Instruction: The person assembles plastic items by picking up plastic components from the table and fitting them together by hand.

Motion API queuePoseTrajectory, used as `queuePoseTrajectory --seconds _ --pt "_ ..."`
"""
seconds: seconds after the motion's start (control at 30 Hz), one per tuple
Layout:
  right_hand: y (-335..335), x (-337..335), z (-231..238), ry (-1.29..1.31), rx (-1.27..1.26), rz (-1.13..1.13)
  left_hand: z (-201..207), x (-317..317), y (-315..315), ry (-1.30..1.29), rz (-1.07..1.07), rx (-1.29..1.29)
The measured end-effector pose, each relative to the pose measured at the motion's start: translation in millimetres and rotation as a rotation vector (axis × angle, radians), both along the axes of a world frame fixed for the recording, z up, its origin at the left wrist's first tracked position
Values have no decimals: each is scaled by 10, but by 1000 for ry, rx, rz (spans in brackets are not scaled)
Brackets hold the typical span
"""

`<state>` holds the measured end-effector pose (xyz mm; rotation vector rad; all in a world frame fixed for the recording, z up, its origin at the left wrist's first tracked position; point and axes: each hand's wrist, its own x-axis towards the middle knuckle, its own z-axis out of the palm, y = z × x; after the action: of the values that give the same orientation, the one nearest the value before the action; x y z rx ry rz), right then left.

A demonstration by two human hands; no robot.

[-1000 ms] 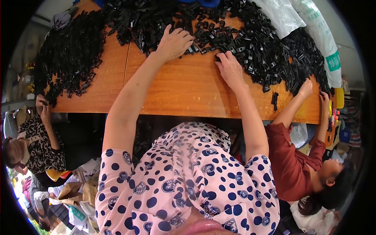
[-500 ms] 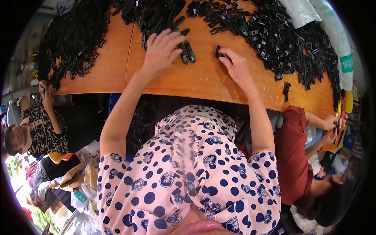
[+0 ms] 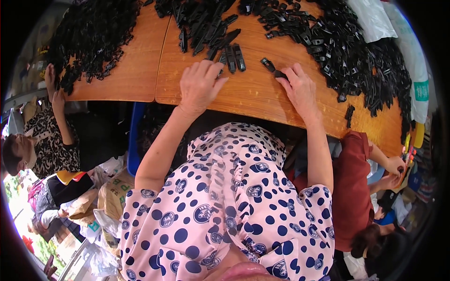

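My left hand (image 3: 200, 89) is at the table's near side, thumb and curled fingers closed around the lower end of a slim black plastic piece (image 3: 222, 59). Right beside it lie two similar long black pieces (image 3: 235, 58), side by side. My right hand (image 3: 300, 88) pinches another slim black piece (image 3: 268, 64) between thumb and fingers; it slants up and to the left, low over the tabletop. Ahead of my left hand spreads a loose pile of long black plastic pieces (image 3: 201, 25). What sits inside my left palm is hidden.
Heaps of small black parts cover the wooden table's far right (image 3: 361, 70) and far left (image 3: 93, 37). A white plastic bag (image 3: 372, 18) lies behind the right heap. One person (image 3: 51, 145) works at left, another in a red-brown sleeve (image 3: 351, 182) at right.
My left hand has come nearer to me, its spread fingers now closed on a piece. The right hand has moved slightly right and nearer, and more of its black piece shows.
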<state>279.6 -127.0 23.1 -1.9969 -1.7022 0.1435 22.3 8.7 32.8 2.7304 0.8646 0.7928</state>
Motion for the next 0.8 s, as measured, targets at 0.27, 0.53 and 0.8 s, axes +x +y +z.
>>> queuePoseTrajectory --seconds 0.27,0.53,0.8 --pt "-54 55 -34 -71 5 12 -169 -70 -175 -65 208 -697" --pt "-62 -74 3 -41 -35 -42 -104 -37 -139 -9 -25 -324" --pt "-90 -245 46 171 -55 -14 -153 66 -65 187 -255 -277"
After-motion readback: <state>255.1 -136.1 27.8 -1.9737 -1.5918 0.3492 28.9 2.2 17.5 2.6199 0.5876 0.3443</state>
